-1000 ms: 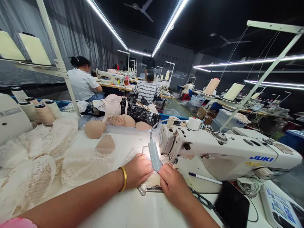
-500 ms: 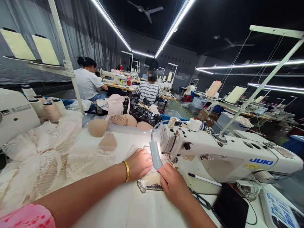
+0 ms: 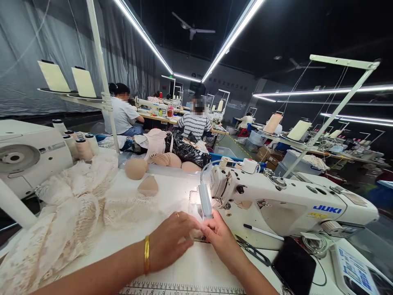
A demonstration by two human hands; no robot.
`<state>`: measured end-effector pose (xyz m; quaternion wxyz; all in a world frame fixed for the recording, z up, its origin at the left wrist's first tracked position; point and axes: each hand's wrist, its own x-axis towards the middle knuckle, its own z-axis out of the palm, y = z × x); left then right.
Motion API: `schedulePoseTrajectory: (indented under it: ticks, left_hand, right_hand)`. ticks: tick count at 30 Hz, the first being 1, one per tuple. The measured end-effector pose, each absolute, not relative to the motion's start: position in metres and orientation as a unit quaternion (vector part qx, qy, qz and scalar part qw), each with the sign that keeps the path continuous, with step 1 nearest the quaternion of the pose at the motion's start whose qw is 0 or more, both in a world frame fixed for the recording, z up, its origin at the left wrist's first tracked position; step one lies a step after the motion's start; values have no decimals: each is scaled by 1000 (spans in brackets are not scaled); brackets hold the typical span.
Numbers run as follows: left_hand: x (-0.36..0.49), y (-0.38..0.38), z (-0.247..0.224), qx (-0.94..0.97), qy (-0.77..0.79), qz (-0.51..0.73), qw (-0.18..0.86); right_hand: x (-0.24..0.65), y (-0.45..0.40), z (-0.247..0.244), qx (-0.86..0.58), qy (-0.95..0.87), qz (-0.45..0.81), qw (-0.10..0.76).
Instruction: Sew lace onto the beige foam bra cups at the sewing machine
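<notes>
the left hand (image 3: pixel 170 239) bends loosely, its fingertips by the thumb of the right hand (image 3: pixel 219 231); i cannot tell if either pinches anything. working well here means keeping fingers clear of the sewing machine (image 3: pixel 282 211), hard and glossy at two o'clock, and in the light of its slim lamp (image 3: pixel 205 200) at twelve. rumpled, sheer lace (image 3: pixel 76 213) lies at nine, a matte, pointed beige cup (image 3: pixel 148 186) at ten.
</notes>
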<state>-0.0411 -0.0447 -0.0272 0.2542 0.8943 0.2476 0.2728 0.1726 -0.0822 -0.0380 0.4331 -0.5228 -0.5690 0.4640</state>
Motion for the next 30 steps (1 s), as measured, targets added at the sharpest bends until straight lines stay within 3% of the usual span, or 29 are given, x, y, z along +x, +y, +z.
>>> schedulePoseTrajectory:
  ticks: [4, 6, 10, 12, 19, 25, 30]
  left_hand:
    - [-50, -111, -40, 529, 310, 213, 761]
    - [-46, -123, -41, 310, 338, 263, 849]
    - [-39, -117, -28, 183, 339, 476, 791]
    - [-38, -113, -20, 187, 340, 514, 765]
    - [-34, -113, -9, 84, 327, 444, 830]
    - [-27, -113, -9, 165, 349, 514, 766]
    - [-27, -116, -9, 181, 319, 497, 786]
  right_hand:
    - [141, -96, -32, -480, -446, 534, 534]
    - [128, -109, -38, -457, -417, 531, 579]
    - [113, -140, -62, -428, -386, 526, 625]
    - [111, -151, -71, -427, -381, 532, 625]
    - [113, -160, -75, -461, -388, 476, 640]
    - [110, -163, -89, -452, -408, 455, 650]
    - [118, -156, -95, -459, -396, 442, 661]
